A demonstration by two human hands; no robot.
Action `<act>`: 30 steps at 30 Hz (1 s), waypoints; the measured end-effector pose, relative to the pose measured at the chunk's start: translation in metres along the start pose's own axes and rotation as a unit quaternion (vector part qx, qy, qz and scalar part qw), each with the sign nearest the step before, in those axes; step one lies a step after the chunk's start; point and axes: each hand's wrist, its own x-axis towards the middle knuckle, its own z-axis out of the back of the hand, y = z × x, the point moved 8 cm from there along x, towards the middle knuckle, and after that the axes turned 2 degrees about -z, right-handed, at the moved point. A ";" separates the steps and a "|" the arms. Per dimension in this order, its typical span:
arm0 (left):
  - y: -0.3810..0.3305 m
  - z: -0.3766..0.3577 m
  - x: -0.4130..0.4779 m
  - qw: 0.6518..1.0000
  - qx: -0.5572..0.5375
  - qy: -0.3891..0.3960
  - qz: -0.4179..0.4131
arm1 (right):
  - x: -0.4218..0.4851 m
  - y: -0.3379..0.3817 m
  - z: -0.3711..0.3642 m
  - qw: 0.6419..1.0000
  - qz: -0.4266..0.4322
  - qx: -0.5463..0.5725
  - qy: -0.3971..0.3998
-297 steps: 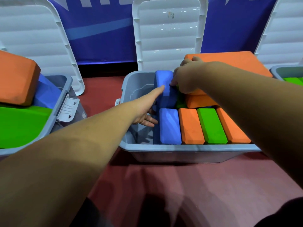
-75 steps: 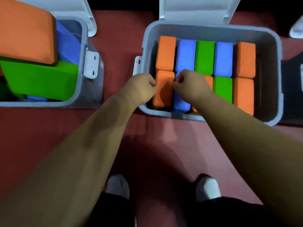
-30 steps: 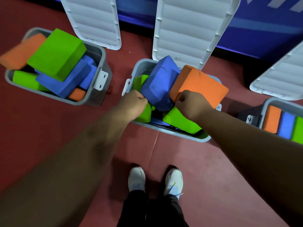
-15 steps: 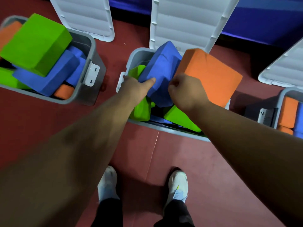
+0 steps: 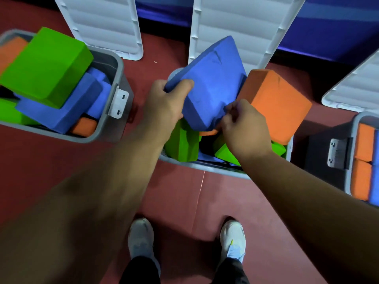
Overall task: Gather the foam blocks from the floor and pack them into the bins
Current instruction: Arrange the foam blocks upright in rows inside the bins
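A large blue foam block is tilted up out of the middle grey bin. My left hand grips its left corner, thumb on top. My right hand pinches its lower right edge. A big orange block leans beside it on the right. Green blocks and a small orange one sit lower in the same bin. The bin's far wall is hidden by the blocks.
A left bin is heaped with green, blue and orange blocks. A right bin holds tidy orange and blue blocks. White lids lean on the blue wall behind. Red floor and my two white shoes lie below.
The blue block has risen and tilted further out of the middle bin. My left hand went from touching its side to gripping its corner; my right hand shifted to its lower edge.
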 end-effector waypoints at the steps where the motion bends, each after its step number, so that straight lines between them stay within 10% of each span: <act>1: -0.008 0.006 0.003 1.000 -0.019 0.003 0.002 | 0.004 0.007 0.000 1.000 0.011 0.005 0.007; 20: 0.013 0.039 0.141 0.982 -0.185 0.016 -0.030 | 0.093 0.072 -0.110 0.983 0.173 -0.061 -0.023; 30: 0.062 0.033 0.198 0.996 -0.029 0.066 -0.053 | 0.111 0.057 -0.160 0.981 0.175 -0.077 0.025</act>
